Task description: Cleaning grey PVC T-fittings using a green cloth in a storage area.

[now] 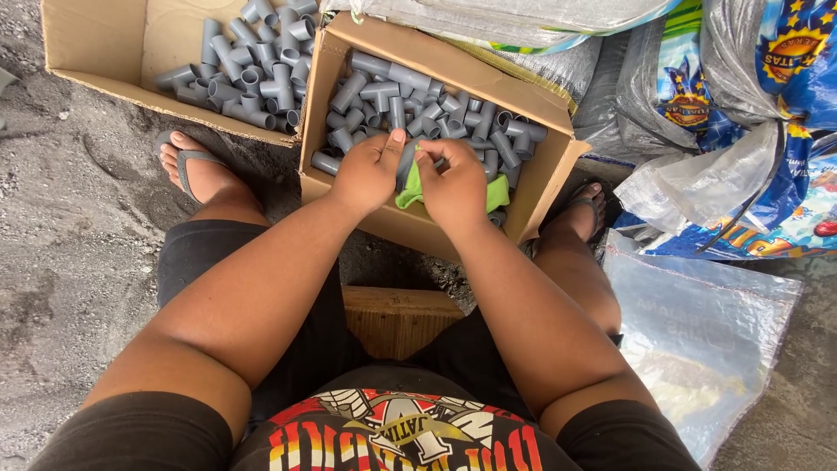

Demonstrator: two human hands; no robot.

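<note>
Both hands met over the nearer cardboard box (pixel 540 179): the left hand (pixel 366 173) pinched a grey pipe fitting (pixel 406 166), the right hand (pixel 453 187) closed on a green cloth (pixel 408 194) beneath it. The fitting looked light, rigid and smooth, best gripped across its barrel. Both that box and the second box (pixel 96 52) held loose grey fittings (pixel 261 65).

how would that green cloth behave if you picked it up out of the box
Probably floppy: the green cloth lies crumpled under the left hand and right hand. Likely light, and unlikely to roll, unlike the grey pipe fittings around it.
</note>
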